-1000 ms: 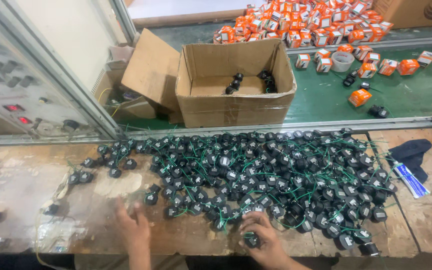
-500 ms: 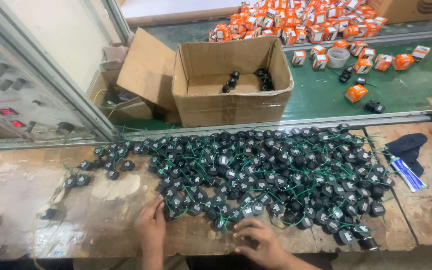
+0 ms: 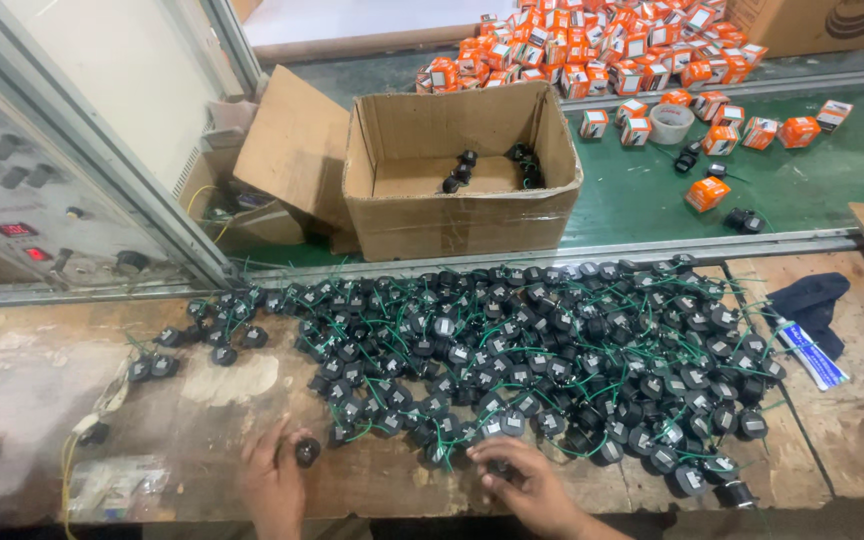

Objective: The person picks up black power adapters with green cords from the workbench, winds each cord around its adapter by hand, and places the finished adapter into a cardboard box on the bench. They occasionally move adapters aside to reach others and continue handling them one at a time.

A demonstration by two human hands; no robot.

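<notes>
Small black round part (image 3: 307,451) upright at left hand (image 3: 274,478) fingertips.

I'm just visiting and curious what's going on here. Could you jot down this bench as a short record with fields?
Setting: worn wooden workbench
Main pile: many small round black parts with green wires
Left hand: fingers around one black part at the near edge
Right hand: resting on parts at the pile's near edge
Behind the pile: open cardboard box with a few black parts inside
Far side: small orange boxes on a green surface
Right edge: dark cloth
</notes>
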